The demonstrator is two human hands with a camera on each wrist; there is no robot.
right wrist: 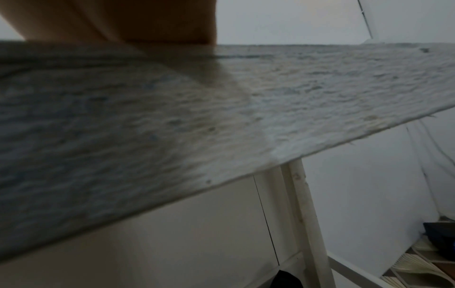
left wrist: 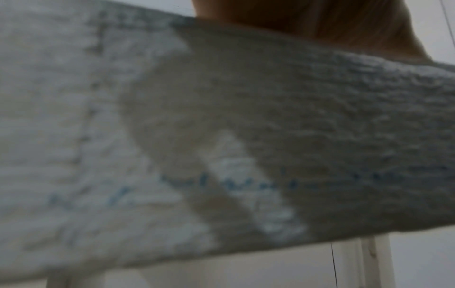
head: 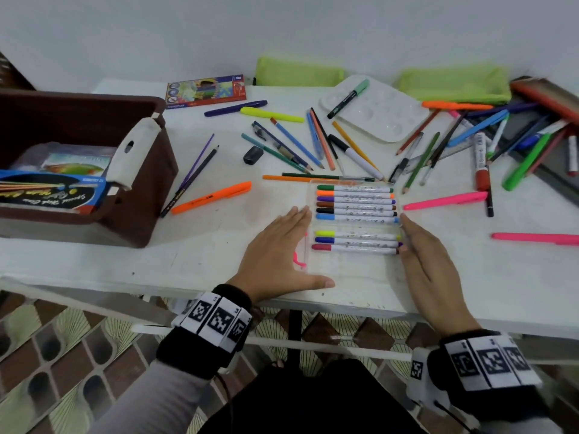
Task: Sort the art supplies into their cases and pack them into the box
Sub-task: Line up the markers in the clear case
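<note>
marker case: a clear flat case (head: 354, 233) lay on the tabletop (head: 194, 245) near its front edge, at about 6 o'clock of the scattered supplies; the brown box (head: 138, 195) stood well apart at its 9 o'clock.
contents: nine markers (head: 355, 214) lay side by side in it, six in an upper group and three lower, with a gap between and bare room below.
step in hand: it looked like squaring up or closing the case; my judgement was that even pressure from both short sides would keep it from skewing, and the rows should lie flat before any lid was pressed.
left hand: the left hand (head: 279, 255) lay flat, fingers straight and together, touching the case's left edge, thumb stretched along the near side; it gripped nothing.
right hand: the right hand (head: 429, 264) mirrored it at 3 o'clock, fingers straight against the right edge, holding nothing.
wrist views: only the tabletop's edge and a blurred palm showed.
around: loose pencils and pens (head: 291, 145) lay at 12 o'clock, a white palette (head: 388, 117) beyond.
</note>
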